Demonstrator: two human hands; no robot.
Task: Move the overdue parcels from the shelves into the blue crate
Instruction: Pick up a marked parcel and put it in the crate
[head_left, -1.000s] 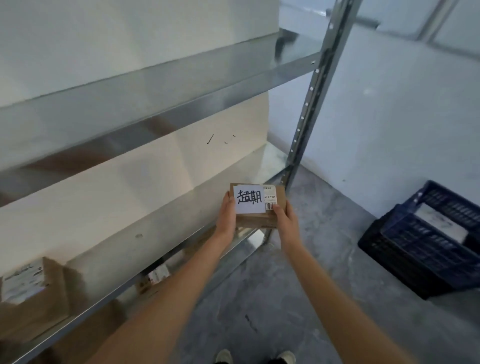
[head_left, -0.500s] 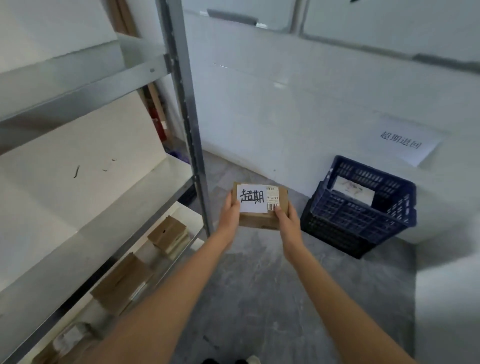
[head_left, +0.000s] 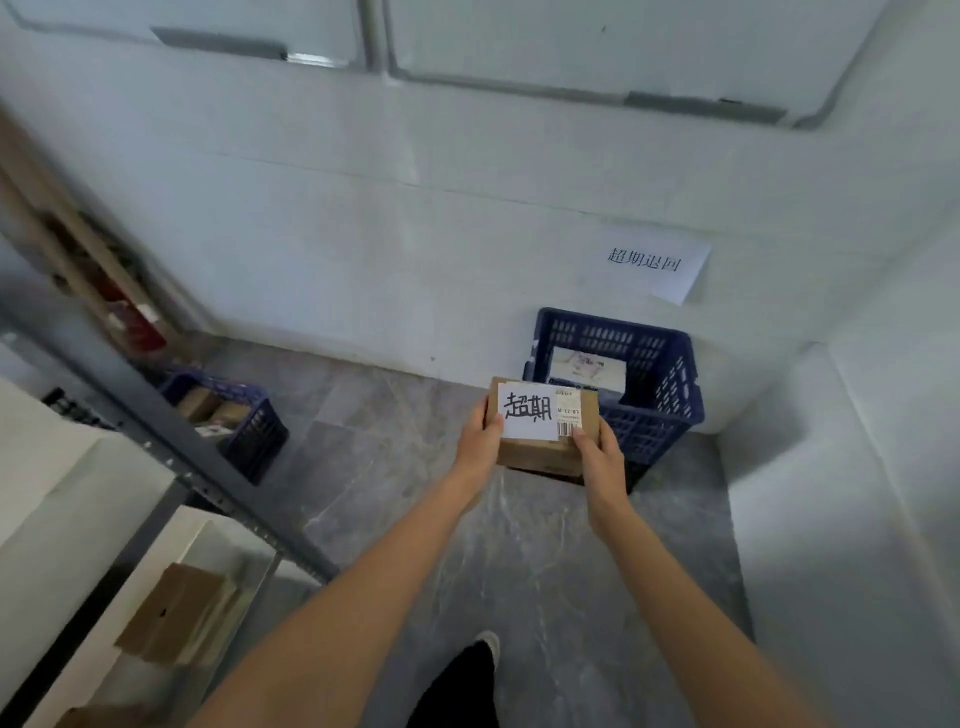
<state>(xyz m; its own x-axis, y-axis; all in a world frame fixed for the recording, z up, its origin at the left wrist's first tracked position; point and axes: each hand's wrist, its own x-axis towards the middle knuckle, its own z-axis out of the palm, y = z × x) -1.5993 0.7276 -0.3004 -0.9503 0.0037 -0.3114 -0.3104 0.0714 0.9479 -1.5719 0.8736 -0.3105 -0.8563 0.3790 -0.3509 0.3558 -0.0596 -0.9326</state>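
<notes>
Parcel (head_left: 540, 423), brown cardboard with a white handwritten label on top, was up in the air in front of me, held level between both hands, right at the near-left corner of the blue crate (head_left: 670, 374) and overlapping its rim in the head view; not inside yet as far as I could judge. Left hand (head_left: 480, 441) gripped the left edge, thumb on top at the label's edge, fingers curled under and hidden. Right hand (head_left: 597, 457) gripped the near right corner, thumb on top by the barcode, fingers underneath, also hidden. So both grips were closed on the parcel, one each side, box between them. Progress: blue crate already had at least one white-labelled package (head_left: 587, 369) lying in it, so I judged part of the job done. This parcel was mid-carry; the drop into the crate was not yet done. Shelf (head_left: 171, 519) at lower left had more cardboard boxes (head_left: 171, 613) on it; I couldn't tell from here whether those were overdue, labels not readable. A second blue crate (head_left: 254, 431) with boxes sat on the floor beside the shelf post. White paper sign (head_left: 654, 265) was stuck on the wall above the target crate.
</notes>
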